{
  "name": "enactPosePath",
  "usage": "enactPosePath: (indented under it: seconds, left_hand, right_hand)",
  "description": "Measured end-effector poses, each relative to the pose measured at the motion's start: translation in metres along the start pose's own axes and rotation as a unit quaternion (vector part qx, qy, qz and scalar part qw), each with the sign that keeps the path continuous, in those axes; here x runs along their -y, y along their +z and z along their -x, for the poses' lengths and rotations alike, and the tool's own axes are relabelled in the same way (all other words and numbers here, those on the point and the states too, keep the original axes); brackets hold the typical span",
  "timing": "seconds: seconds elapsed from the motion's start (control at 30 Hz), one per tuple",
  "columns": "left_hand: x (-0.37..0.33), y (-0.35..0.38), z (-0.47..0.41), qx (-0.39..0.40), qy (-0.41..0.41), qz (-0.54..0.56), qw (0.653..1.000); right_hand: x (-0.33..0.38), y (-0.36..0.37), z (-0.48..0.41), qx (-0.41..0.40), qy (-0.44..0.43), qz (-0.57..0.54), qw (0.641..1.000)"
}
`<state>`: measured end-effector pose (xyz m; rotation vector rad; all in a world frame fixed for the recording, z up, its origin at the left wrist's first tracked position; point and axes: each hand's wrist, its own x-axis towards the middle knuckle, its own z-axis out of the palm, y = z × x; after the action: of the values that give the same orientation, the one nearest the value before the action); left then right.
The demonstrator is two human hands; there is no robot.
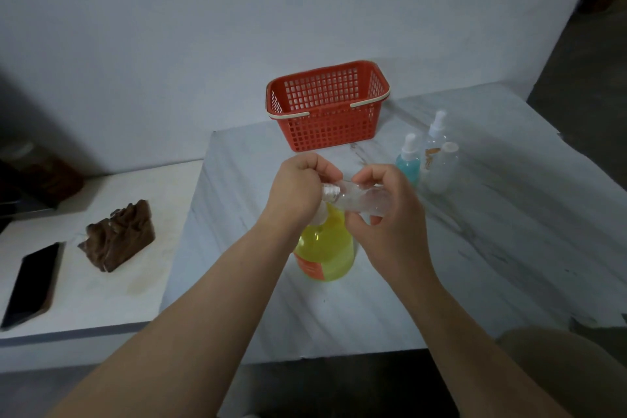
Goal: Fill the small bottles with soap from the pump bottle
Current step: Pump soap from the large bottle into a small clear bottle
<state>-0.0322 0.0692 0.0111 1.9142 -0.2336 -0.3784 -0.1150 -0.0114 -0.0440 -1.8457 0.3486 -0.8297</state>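
Observation:
A yellow soap pump bottle [325, 251] with an orange label stands on the marble table. My left hand [298, 187] sits on top of it, fingers curled round the pump head, which is mostly hidden. My right hand [383, 210] grips a small clear bottle [359, 200] lying sideways, its threaded neck pointing into my left hand. Three more small bottles stand to the right: a blue spray bottle [409, 163], a clear spray bottle [434, 142] and a frosted white-capped bottle [444, 170].
A red plastic basket [325, 132] stands at the back of the marble table [475, 265]. On a lower white surface to the left lie a dark phone [32, 282] and a brown carved block [118, 237].

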Motion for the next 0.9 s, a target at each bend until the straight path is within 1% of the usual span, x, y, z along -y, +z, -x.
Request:
enactPosePath:
  seconds: [0.13,0.3,0.47,0.67,0.9]
  left_hand:
    - [0.001,0.000,0.000,-0.001,-0.001,-0.011,1.000]
    - [-0.002,0.001,0.004,-0.016,-0.001,-0.008,1.000]
    - [-0.009,-0.001,0.004,-0.030,-0.005,0.008,0.999]
    - [-0.016,-0.007,0.006,0.006,-0.010,0.023,1.000]
    - [-0.016,-0.007,0.005,0.032,-0.026,-0.021,0.999]
  right_hand:
    - [0.001,0.000,-0.002,-0.004,0.008,0.006,1.000]
    - [0.001,-0.002,0.000,-0.002,-0.006,0.002,1.000]
    - [0.003,-0.001,0.001,-0.006,-0.012,-0.024,1.000]
    - [0.006,-0.004,0.000,-0.008,-0.024,-0.020,0.999]
    - [0.005,-0.003,0.000,0.003,-0.028,-0.014,1.000]
